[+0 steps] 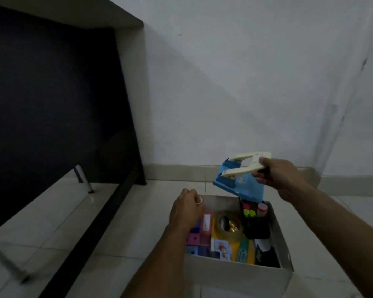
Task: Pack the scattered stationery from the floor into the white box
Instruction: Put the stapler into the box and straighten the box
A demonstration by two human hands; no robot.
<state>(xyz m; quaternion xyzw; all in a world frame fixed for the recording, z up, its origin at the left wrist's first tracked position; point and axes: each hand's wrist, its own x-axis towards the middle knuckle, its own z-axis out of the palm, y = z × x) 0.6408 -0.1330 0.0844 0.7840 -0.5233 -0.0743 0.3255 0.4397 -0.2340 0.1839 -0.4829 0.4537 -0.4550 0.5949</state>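
Pinching the hole punch point(239, 183) by its lever, the right hand point(282, 179) is hovering over the white box point(235, 274); probably wanting it laid flat. The left hand point(186, 209) grip is curling, can't tell on what.

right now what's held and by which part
The right hand pinches the hole punch by the end of its cream lever. The left hand is curled; a hold cannot be told.

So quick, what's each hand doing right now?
Left hand: fingers curled by the white box; whether it holds anything cannot be told.
Right hand: grips the blue hole punch.
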